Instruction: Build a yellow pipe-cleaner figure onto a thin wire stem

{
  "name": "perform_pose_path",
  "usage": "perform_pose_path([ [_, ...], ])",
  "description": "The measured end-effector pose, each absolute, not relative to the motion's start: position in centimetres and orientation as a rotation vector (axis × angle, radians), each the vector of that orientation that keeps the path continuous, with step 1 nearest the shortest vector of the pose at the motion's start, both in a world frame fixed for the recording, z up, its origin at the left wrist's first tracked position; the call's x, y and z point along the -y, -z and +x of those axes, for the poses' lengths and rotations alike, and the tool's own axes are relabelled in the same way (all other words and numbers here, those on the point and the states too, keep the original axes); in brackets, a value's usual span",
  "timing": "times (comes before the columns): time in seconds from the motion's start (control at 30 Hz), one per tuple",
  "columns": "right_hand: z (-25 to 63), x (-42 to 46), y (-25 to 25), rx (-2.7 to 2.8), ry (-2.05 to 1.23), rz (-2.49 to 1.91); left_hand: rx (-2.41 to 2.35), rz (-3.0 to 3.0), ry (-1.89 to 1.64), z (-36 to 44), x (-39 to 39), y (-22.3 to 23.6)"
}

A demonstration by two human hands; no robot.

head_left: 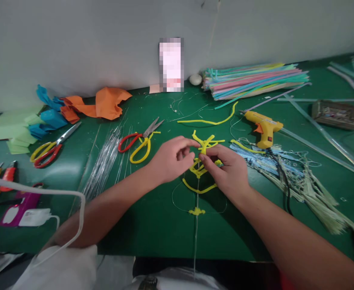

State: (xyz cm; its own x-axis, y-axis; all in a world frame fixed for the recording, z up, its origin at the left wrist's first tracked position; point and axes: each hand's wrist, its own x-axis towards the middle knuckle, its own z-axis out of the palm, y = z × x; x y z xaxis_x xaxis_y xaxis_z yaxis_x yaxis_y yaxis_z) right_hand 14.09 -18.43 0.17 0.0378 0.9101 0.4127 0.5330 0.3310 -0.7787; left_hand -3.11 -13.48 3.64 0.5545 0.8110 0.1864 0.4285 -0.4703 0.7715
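Observation:
Over the front middle of the table, both hands are at a shape of bent yellow pipe cleaners (207,141) with several ends sticking up. My right hand (229,165) pinches its crossing stems between thumb and fingers. My left hand (175,159) is curled, its index fingertip against the stems' left side and its thumb just below. Under the hands, a yellow pipe-cleaner frame (198,173), partly hidden by my right hand, sits on an upright thin wire (196,233). A curved yellow piece (199,191) and a small yellow cluster (196,211) lie lower along this wire.
Scissors (140,141) and clear wires (104,165) lie left, with a second pair of scissors (56,147) beyond. A yellow glue gun (264,127), tassels (300,173) and bundled pipe cleaners (255,80) are right. A phone (171,64) leans on the wall; a white cable (82,209) crosses my left forearm.

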Motion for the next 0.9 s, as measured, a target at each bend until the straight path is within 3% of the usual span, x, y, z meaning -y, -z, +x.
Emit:
perform_pose_path([
  [0.1,14.0,18.6,-0.3,1.681,-0.43,-1.323,-1.033,2.016,-0.914,-2.8,13.6,-4.3],
  [0.37,13.5,18.9,-0.2,1.818,-0.253,-1.181,-1.004,2.145,-0.973,-1.8,14.7,-4.8],
  [0.9,14.1,18.7,0.3,1.852,-0.578,-1.234,-0.973,2.137,-0.935,-2.5,14.5,-5.4],
])
